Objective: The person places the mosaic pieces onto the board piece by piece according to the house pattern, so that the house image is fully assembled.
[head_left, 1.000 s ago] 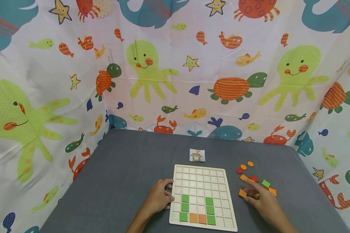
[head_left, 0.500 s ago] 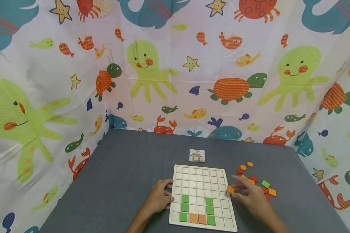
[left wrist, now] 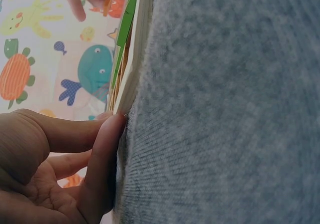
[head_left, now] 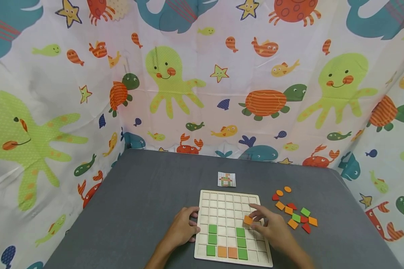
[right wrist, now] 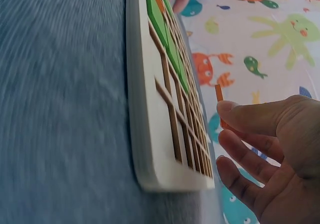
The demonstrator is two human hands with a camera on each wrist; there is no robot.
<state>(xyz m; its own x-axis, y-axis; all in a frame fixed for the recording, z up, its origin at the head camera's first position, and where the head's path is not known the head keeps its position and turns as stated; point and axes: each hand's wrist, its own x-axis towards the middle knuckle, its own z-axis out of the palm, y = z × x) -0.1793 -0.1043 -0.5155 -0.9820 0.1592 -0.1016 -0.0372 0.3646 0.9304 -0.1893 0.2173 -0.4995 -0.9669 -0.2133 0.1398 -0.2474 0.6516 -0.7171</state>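
A pale wooden grid board (head_left: 217, 204) lies on the table, with two columns of green square tiles (head_left: 212, 239) and two orange squares (head_left: 227, 252) between them along its near row. At its left edge, my left hand (head_left: 183, 227) grips the board, thumb and fingertip at the rim in the left wrist view. My right hand (head_left: 273, 226) pinches an orange square tile (head_left: 247, 220) between thumb and fingers, over the right part of the board. Seen from the right wrist, that tile (right wrist: 218, 92) is edge-on, raised above the grid.
Right of the board lie loose pieces: orange squares (head_left: 292, 223), green squares (head_left: 305, 212), red pieces (head_left: 306, 228) and two orange discs (head_left: 279, 192). A small printed pattern card (head_left: 226, 179) sits behind the board on the grey table (head_left: 155, 186). Patterned cloth (head_left: 195, 89) hangs around the table.
My right hand has picked an orange square tile from the loose pieces and carried it left over the board. My left hand stays at the board's left edge.
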